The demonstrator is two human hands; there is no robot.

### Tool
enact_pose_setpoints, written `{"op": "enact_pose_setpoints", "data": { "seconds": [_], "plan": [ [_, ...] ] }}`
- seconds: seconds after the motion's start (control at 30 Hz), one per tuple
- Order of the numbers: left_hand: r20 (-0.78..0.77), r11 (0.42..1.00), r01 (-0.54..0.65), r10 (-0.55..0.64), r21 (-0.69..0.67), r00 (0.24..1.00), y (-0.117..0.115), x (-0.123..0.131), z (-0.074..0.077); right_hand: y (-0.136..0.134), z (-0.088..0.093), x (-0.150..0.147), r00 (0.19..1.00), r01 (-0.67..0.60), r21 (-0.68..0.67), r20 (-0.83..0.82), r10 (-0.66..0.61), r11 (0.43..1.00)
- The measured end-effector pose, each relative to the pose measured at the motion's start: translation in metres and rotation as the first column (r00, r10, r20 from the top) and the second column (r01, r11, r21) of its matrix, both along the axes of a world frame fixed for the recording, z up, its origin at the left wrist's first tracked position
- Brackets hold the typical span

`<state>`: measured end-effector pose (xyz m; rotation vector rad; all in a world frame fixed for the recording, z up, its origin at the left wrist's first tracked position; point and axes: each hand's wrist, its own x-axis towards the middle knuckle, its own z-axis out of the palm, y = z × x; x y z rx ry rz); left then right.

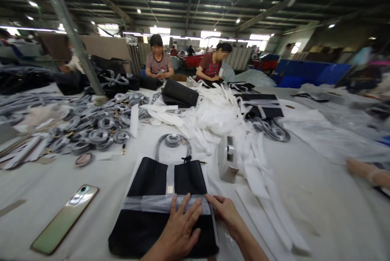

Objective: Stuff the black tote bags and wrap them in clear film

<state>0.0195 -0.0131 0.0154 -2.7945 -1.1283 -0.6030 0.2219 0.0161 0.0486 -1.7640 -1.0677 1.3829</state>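
A black bag [146,196] lies flat on the white table in front of me, with a grey wrapped strap coiled at its top and a band of white wrapping foam [146,203] across its middle. My left hand [179,228] lies flat on the bag with fingers spread, pressing the band down. My right hand [224,210] rests at the bag's right edge, its fingers curled on the end of the band.
A phone [63,219] lies at the left. A tape dispenser [228,159] stands just behind the bag. Coiled grey straps [97,125] and white foam strips [219,119] cover the table. Two people sit at the far side. Another person's arm [368,171] reaches in from the right.
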Motion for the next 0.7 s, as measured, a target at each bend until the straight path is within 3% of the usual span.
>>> {"op": "enact_pose_setpoints", "data": {
  "seconds": [0.13,0.27,0.37,0.5,0.7],
  "plan": [
    [0.059,0.999,0.024,-0.021,-0.037,0.998,0.002,-0.006,0.004,0.008,-0.003,0.003,0.996,-0.065,-0.078,-0.071,0.060,0.995],
    [0.069,0.999,0.027,-0.030,0.043,0.997,0.009,-0.008,0.000,0.021,-0.007,0.005,0.970,-0.188,-0.053,0.145,0.194,0.981],
    [0.058,0.980,0.011,-0.023,0.197,0.998,0.015,-0.004,-0.008,0.023,-0.006,0.003,0.906,-0.240,-0.008,0.359,0.227,0.971],
    [0.074,0.900,-0.040,0.009,0.435,0.997,0.023,0.003,-0.014,0.020,-0.005,0.002,0.895,-0.214,0.001,0.401,0.196,0.977],
    [0.168,0.785,-0.169,0.084,0.596,0.982,0.032,0.010,-0.021,0.021,0.000,-0.004,0.955,-0.128,-0.024,0.267,0.130,0.991]
  ]
}}
